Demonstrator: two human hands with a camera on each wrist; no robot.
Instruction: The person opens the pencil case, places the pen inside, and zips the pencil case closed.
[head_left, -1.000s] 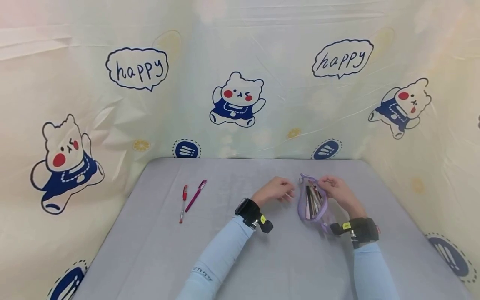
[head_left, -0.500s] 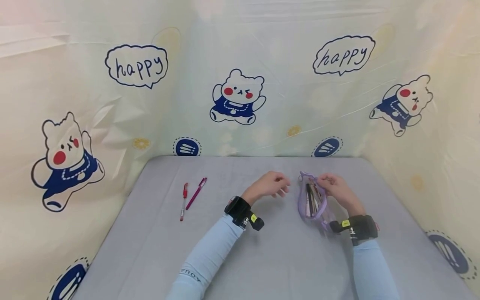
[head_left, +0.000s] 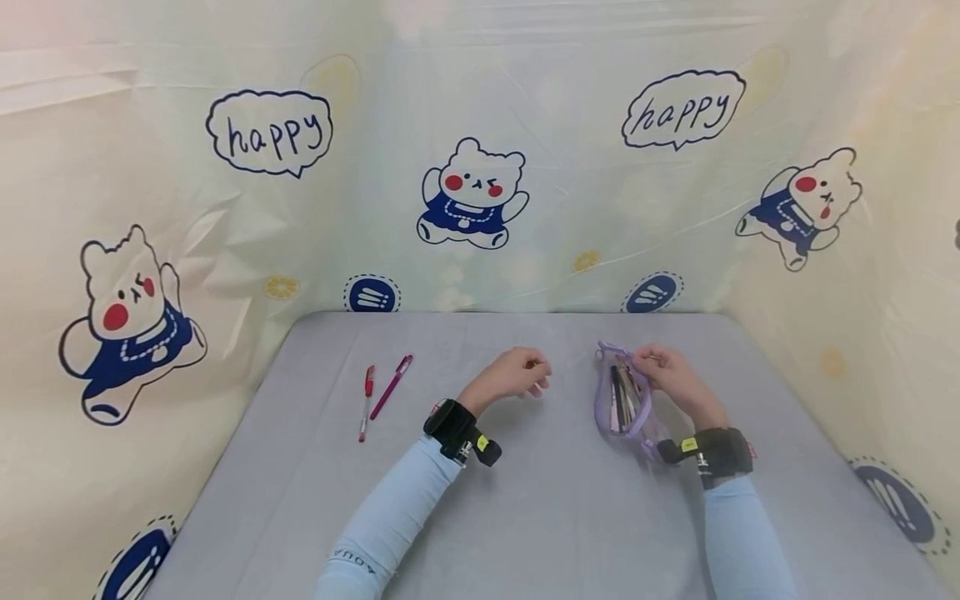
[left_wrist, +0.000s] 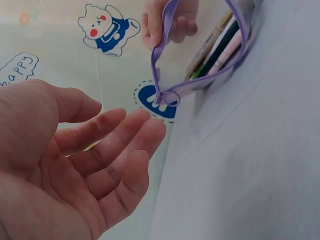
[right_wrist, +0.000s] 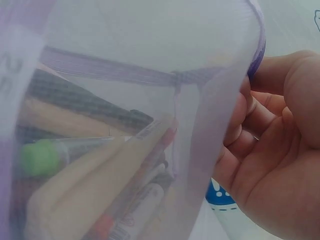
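Observation:
My right hand (head_left: pixel 672 379) pinches the rim of a purple mesh pencil case (head_left: pixel 600 404), holding its zipped mouth apart. Several pens and pencils (head_left: pixel 626 396) lie inside; through the mesh in the right wrist view a green-ended pen (right_wrist: pixel 40 159) shows among them. To the left of the case, my left hand (head_left: pixel 513 373) hovers with nothing in it. Its fingers (left_wrist: pixel 132 130) are loosely bent in the left wrist view. Farther left on the table rest a red-capped clear pen (head_left: pixel 366 404) and a magenta pen (head_left: pixel 392 387), side by side and apart.
A grey cloth covers the table (head_left: pixel 525 517). Behind it and at both sides hangs a pale curtain (head_left: pixel 570 200) printed with bears and "happy" bubbles. Each wrist carries a black camera band (head_left: pixel 452 429).
My left hand has moved left, away from the pencil case toward the two loose pens. The right hand keeps its hold on the case's rim in the same place.

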